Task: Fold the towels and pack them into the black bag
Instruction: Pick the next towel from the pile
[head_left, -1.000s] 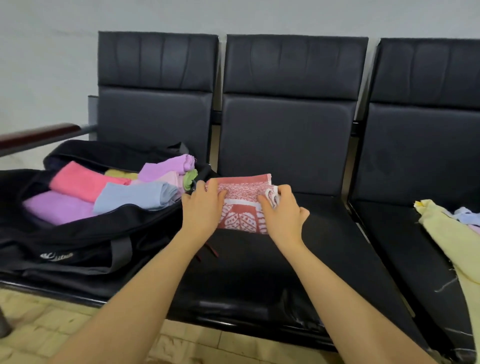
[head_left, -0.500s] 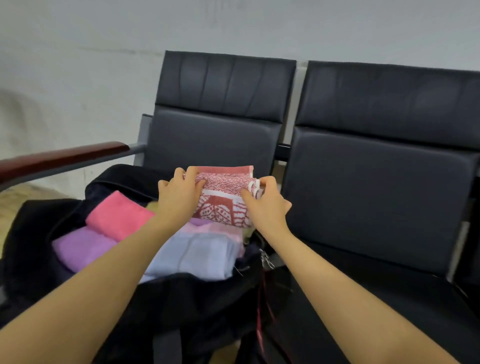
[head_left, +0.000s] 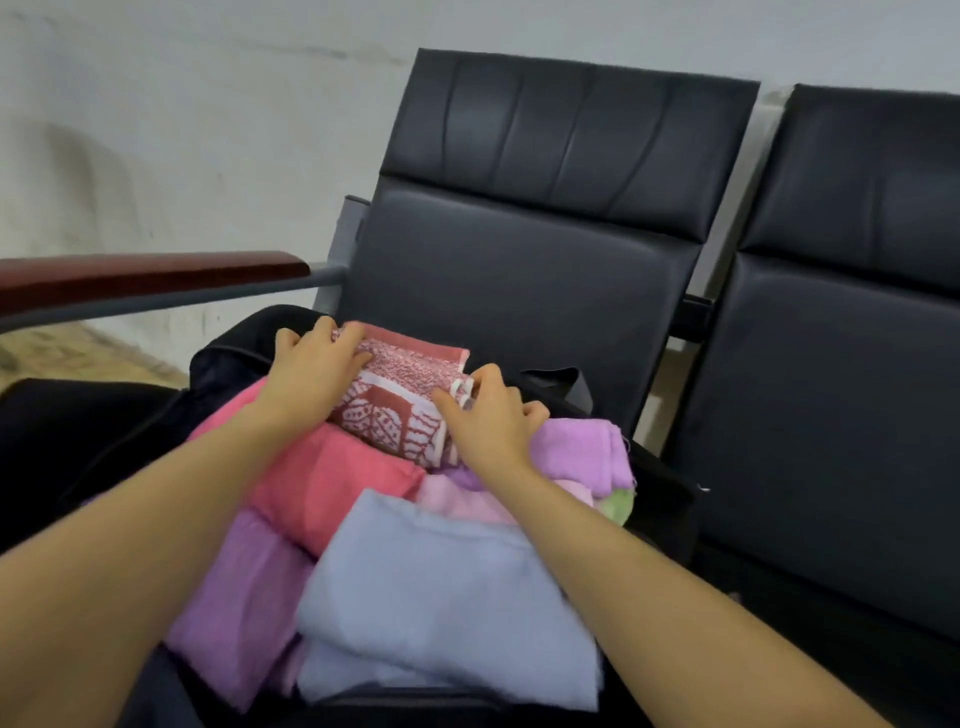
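Towels fill the open black bag (head_left: 670, 499) on the left seat (head_left: 519, 291): a pink one (head_left: 332, 483), two purple ones (head_left: 244, 608), a pale blue one (head_left: 441, 587). On top at the back lies the folded red-and-white patterned towel (head_left: 400, 395). The left hand (head_left: 311, 371) curls its grip over the towel's left edge, and the right hand (head_left: 488, 421) pinches its right edge, both pressing it onto the stack. A wooden armrest (head_left: 150, 273) runs left of the bag.
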